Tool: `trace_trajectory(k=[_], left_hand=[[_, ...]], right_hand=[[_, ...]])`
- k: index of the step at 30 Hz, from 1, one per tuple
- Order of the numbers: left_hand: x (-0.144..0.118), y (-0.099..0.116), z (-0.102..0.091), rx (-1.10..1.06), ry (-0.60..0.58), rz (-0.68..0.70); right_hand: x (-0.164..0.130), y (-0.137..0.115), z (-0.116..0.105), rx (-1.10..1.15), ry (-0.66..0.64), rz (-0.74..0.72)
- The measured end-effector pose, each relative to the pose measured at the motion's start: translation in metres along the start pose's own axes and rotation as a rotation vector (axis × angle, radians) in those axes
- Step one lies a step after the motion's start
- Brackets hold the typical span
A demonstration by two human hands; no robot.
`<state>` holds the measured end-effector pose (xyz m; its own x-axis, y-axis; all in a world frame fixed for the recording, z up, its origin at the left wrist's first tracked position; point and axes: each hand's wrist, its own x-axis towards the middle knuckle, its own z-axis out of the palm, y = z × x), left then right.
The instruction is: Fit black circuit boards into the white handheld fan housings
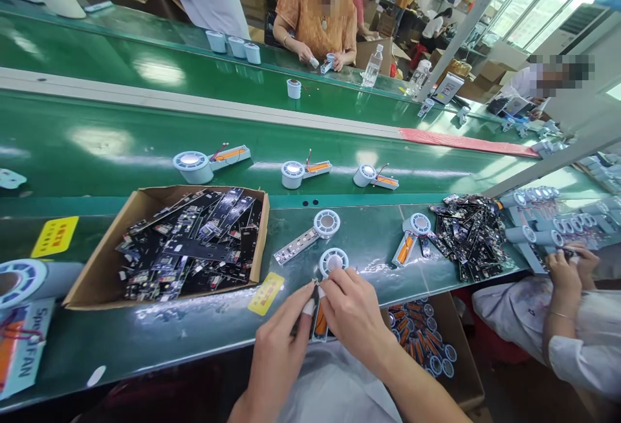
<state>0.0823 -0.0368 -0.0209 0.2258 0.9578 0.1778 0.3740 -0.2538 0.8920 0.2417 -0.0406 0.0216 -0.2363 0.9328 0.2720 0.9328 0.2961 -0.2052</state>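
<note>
Both hands meet at the near edge of the green table (145, 339), just in front of the person's body. The left hand (279, 352) and the right hand (356, 316) hold together one small fan part (326, 293): its round white head lies on the table and points away from the person, and its handle with an orange piece runs back toward the body, so the long axis goes almost straight from far to near. The grip of each hand is narrow, with thumb and first fingers pinched on the handle just below the round head. A second fan part (310, 234) lies just beyond, with its long axis slanted from upper right to lower left. To the left, a cardboard box (97, 268) holds many black circuit boards (194, 242). A yellow label (266, 293) is stuck on the table near the left hand.
</note>
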Motion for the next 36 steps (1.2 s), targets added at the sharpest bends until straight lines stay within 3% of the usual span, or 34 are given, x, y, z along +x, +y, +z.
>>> trace_trajectory(k=[3, 7, 12, 16, 22, 25, 31, 36], left_hand=[[0.003, -0.005, -0.002, 0.016, -0.019, 0.048], [0.013, -0.011, -0.011, -0.049, -0.113, 0.003], [0.024, -0.009, -0.019, -0.214, -0.236, -0.117], [0.027, -0.008, -0.018, -0.250, -0.272, -0.239], [0.024, -0.012, -0.024, -0.139, -0.257, -0.321], [0.021, -0.013, -0.028, -0.090, -0.314, -0.340], [0.020, -0.011, -0.024, -0.038, -0.353, -0.211], [0.019, -0.008, -0.019, 0.196, -0.372, 0.014]], right_hand=[[0.001, 0.004, 0.000, 0.055, -0.033, -0.029], [0.001, 0.016, 0.000, 0.200, -0.049, 0.020], [0.002, 0.023, 0.003, 0.348, -0.085, -0.047], [0.004, 0.023, 0.006, 0.422, -0.042, -0.014], [0.000, 0.031, -0.016, 0.734, -0.048, 0.249], [-0.006, 0.029, -0.021, 0.712, -0.015, 0.362], [-0.005, 0.011, -0.001, 0.626, 0.003, 0.271], [0.001, 0.013, 0.003, 0.799, 0.056, 0.379]])
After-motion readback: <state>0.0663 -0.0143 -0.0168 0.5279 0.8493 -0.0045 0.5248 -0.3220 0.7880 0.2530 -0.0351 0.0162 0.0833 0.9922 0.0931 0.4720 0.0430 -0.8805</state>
